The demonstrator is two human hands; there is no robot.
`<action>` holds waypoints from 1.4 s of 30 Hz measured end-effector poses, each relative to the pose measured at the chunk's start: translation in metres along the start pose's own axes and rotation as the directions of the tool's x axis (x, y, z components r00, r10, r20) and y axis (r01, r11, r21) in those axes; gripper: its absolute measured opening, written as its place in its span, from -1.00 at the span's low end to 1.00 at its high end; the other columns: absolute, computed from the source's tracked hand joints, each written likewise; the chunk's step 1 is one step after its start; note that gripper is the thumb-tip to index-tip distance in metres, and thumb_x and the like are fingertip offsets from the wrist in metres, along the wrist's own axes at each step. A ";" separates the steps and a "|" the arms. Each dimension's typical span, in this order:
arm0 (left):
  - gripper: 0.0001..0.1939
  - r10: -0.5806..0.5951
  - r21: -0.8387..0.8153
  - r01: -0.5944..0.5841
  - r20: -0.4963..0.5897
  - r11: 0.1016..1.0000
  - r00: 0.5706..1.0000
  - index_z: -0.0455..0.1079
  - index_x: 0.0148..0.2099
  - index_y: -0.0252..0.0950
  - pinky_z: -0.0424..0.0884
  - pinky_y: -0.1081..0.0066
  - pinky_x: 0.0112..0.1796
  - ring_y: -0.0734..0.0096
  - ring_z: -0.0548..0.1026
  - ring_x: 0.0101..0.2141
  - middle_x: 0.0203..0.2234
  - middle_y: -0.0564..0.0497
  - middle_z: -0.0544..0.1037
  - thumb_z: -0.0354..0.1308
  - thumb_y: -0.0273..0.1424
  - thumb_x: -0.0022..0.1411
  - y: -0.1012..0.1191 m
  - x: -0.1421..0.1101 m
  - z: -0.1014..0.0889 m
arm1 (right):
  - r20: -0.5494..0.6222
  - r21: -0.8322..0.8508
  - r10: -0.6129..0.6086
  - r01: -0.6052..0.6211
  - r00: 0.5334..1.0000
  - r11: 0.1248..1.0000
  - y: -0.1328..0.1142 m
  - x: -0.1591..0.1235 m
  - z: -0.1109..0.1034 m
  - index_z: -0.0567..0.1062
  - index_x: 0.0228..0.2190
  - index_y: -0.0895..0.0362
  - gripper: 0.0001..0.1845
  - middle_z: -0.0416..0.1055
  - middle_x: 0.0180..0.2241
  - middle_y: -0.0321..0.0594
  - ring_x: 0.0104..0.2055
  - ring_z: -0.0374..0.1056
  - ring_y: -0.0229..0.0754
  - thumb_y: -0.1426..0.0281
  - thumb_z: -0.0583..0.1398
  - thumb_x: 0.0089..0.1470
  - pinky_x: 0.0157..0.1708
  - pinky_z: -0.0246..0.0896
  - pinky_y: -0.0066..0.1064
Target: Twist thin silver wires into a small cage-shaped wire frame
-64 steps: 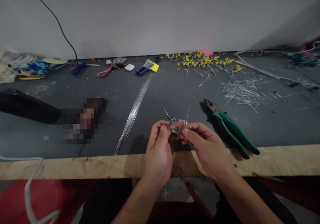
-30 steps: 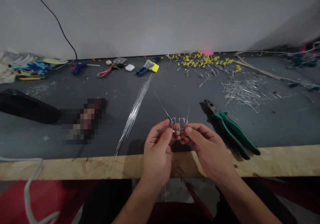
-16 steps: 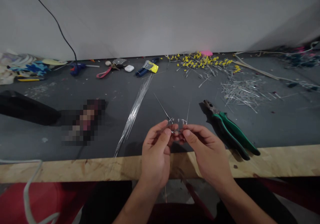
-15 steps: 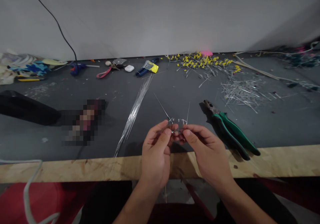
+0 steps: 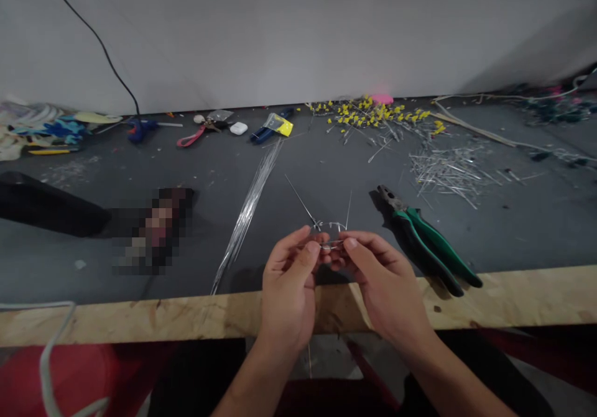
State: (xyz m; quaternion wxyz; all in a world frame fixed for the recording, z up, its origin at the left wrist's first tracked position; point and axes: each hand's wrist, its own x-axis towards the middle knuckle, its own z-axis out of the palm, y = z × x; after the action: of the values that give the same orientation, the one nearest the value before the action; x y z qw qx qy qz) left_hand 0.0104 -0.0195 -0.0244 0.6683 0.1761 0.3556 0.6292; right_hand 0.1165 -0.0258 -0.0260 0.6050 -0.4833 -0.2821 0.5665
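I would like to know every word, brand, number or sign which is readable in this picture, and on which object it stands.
None can be read.
Yellow-and-clear packet: any print is too small and blurred.
Green-handled pliers: no readable mark.
Held wire piece: no lettering shows.
Pixelated patch: hides any text there.

Below a pale wall (image 5: 280,38), the back of the grey bench (image 5: 527,237) carries a keyring with a pink strap (image 5: 190,138), a small white case (image 5: 238,128) and a yellow-and-clear packet (image 5: 282,125) overlapping a dark-blue item (image 5: 262,135). Farther left, a black cable (image 5: 100,44) runs down the wall to a blue tool (image 5: 140,131); at the far left, a yellow stick (image 5: 50,151) lies in front of a blue-and-white heap (image 5: 53,128). A black block (image 5: 46,206) sits beside a pixelated object (image 5: 156,227). A white cord (image 5: 45,367) hangs past the wooden front edge (image 5: 186,317), before a red surface (image 5: 84,373).
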 end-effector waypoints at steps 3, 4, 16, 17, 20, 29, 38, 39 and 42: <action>-0.82 -0.003 0.001 0.003 0.007 1.000 1.000 0.52 -0.26 -0.18 0.44 0.45 -0.27 0.50 0.55 -0.36 -0.38 0.02 0.62 0.23 -0.54 0.08 0.001 0.000 0.001 | -0.006 0.004 -0.008 0.008 1.000 1.000 -0.001 -0.001 0.000 0.56 -0.38 0.05 -0.91 0.50 -0.46 -0.32 -0.45 0.38 -0.31 0.33 0.26 0.02 -0.36 0.32 -0.41; -0.82 -0.002 0.004 0.002 0.006 1.000 1.000 0.52 -0.26 -0.18 0.44 0.46 -0.27 0.50 0.55 -0.35 -0.38 0.02 0.62 0.24 -0.55 0.08 0.001 -0.001 0.001 | -0.011 0.002 -0.009 0.009 1.000 1.000 -0.001 -0.001 0.001 0.56 -0.39 0.05 -0.92 0.50 -0.46 -0.32 -0.45 0.39 -0.31 0.33 0.26 0.02 -0.36 0.32 -0.42; -0.81 -0.010 0.034 0.009 0.028 0.999 1.000 0.52 -0.24 -0.17 0.44 0.44 -0.22 0.48 0.54 -0.30 -0.35 0.03 0.62 0.25 -0.53 0.07 -0.001 -0.001 0.001 | -0.046 0.017 0.015 -0.014 0.999 1.000 -0.004 -0.001 0.003 0.57 -0.44 0.05 -0.97 0.51 -0.47 -0.34 -0.45 0.39 -0.32 0.38 0.29 -0.04 -0.36 0.33 -0.42; -0.80 -0.013 0.035 0.012 0.027 0.999 1.000 0.51 -0.23 -0.17 0.44 0.44 -0.22 0.48 0.54 -0.30 -0.35 0.03 0.62 0.26 -0.53 0.07 -0.001 -0.001 0.001 | -0.048 0.021 0.017 -0.016 0.999 1.000 -0.004 -0.001 0.003 0.57 -0.45 0.06 -0.97 0.51 -0.47 -0.34 -0.46 0.39 -0.32 0.39 0.30 -0.04 -0.36 0.33 -0.42; -0.79 -0.021 0.033 0.021 0.012 0.999 1.000 0.51 -0.22 -0.18 0.45 0.44 -0.24 0.48 0.54 -0.31 -0.35 0.02 0.62 0.27 -0.52 0.05 0.000 -0.002 0.002 | -0.043 0.018 0.013 -0.012 0.999 1.000 -0.004 -0.001 0.003 0.57 -0.45 0.06 -0.97 0.51 -0.47 -0.34 -0.45 0.39 -0.32 0.38 0.30 -0.05 -0.36 0.33 -0.43; -0.92 -0.061 0.002 0.061 -0.036 0.998 0.997 0.52 -0.33 -0.29 0.45 0.48 -0.28 0.49 0.54 -0.36 -0.40 0.00 0.61 0.27 -0.52 0.05 0.001 -0.001 0.005 | -0.012 0.010 0.022 -0.022 1.000 1.000 -0.003 -0.001 0.002 0.58 -0.43 0.05 -0.94 0.51 -0.48 -0.32 -0.43 0.40 -0.29 0.35 0.28 -0.02 -0.33 0.33 -0.38; -0.92 -0.050 -0.009 0.050 -0.048 0.999 0.998 0.53 -0.37 -0.30 0.43 0.50 -0.32 0.51 0.53 -0.40 -0.43 0.01 0.60 0.30 -0.53 0.00 0.001 0.001 0.005 | -0.013 0.004 0.017 -0.017 1.000 1.000 -0.001 -0.001 0.002 0.57 -0.41 0.04 -0.93 0.53 -0.46 -0.29 -0.42 0.41 -0.23 0.35 0.25 0.01 -0.32 0.33 -0.30; -0.92 -0.051 -0.012 0.051 -0.048 0.999 0.998 0.53 -0.37 -0.30 0.42 0.51 -0.32 0.51 0.52 -0.40 -0.43 0.01 0.60 0.30 -0.53 0.00 0.001 0.001 0.005 | -0.016 0.002 0.017 -0.017 1.000 1.000 -0.001 -0.001 0.002 0.57 -0.40 0.05 -0.92 0.53 -0.46 -0.29 -0.42 0.41 -0.23 0.34 0.26 0.01 -0.32 0.33 -0.30; -0.91 -0.055 -0.019 0.055 -0.039 0.998 0.998 0.53 -0.36 -0.29 0.42 0.50 -0.30 0.50 0.53 -0.37 -0.41 0.00 0.60 0.30 -0.53 0.00 0.001 0.001 0.004 | -0.033 -0.010 0.012 -0.012 0.999 1.000 -0.002 -0.001 0.002 0.56 -0.41 0.07 -0.91 0.52 -0.47 -0.27 -0.43 0.42 -0.21 0.33 0.26 -0.01 -0.34 0.34 -0.28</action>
State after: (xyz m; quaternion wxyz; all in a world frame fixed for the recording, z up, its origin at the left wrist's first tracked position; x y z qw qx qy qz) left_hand 0.0124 -0.0179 -0.0206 0.6798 0.1480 0.3678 0.6169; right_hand 0.1151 -0.0264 -0.0230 0.6038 -0.4971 -0.2720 0.5606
